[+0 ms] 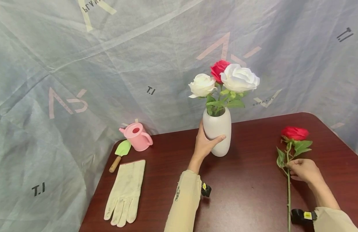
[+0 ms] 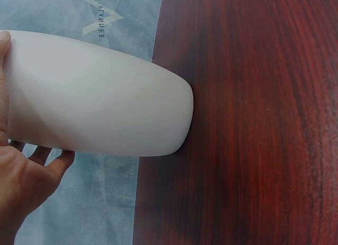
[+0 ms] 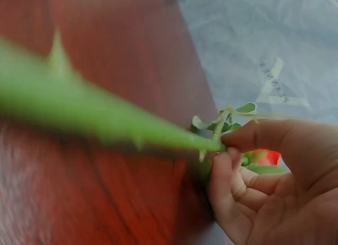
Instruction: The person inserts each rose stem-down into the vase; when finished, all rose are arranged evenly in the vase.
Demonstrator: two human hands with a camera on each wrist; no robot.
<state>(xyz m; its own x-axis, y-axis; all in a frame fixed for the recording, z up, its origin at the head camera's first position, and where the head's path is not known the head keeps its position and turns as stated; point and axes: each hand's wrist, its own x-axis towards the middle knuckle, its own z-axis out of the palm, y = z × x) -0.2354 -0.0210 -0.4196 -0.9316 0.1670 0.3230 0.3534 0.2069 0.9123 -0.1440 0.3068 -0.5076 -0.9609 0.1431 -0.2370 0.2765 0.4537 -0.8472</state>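
A white vase (image 1: 220,132) stands upright on the table, and my left hand (image 1: 204,143) grips its side with the thumb across the front. Two white roses (image 1: 239,78) and one red rose (image 1: 219,70) stick out of its mouth with green leaves. In the left wrist view the vase (image 2: 100,97) lies across the picture, its base on the tabletop. Over at the right, my right hand (image 1: 305,170) pinches the thorny green stem of another red rose (image 1: 295,132) between thumb and fingers. The right wrist view shows that stem (image 3: 105,113) close up, running into the fingertips.
On the table's left side are a pink watering can (image 1: 136,137), a small green trowel (image 1: 122,148) with a wooden handle, and a cream glove (image 1: 125,191). A grey printed sheet (image 1: 123,64) hangs behind the dark red-brown table (image 1: 239,193).
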